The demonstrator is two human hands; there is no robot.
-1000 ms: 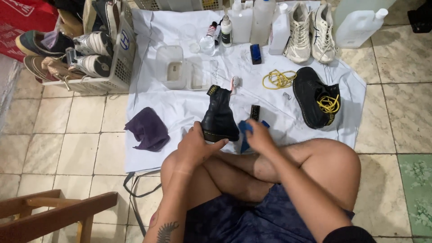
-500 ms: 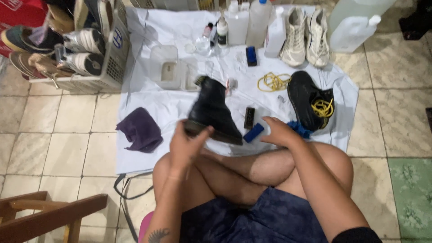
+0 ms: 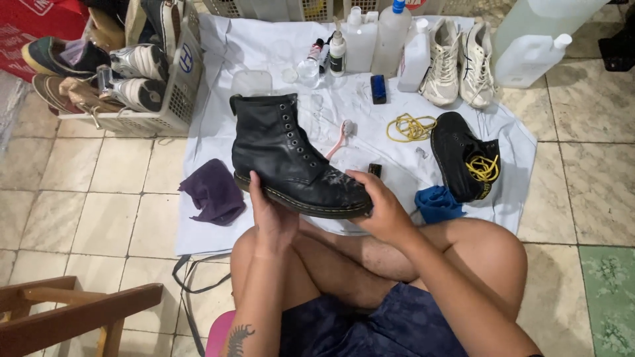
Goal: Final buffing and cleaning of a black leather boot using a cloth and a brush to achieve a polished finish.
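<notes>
Both hands gripped the black boot (image 3: 291, 158) off the white cloth (image 3: 211, 73): left hand (image 3: 272, 217) cupped under the sole, right hand (image 3: 383, 206) wrapped around the toe.

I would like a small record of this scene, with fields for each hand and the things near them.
left hand: under the sole, mid-boot
right hand: around the toe end
black boot: held sideways above the cloth, laces out, toe dusty
white cloth: spread on the tiled floor
purple rag: on the cloth, left of boot
blue rag: by right knee
second black boot: lying down, yellow lace inside
</notes>
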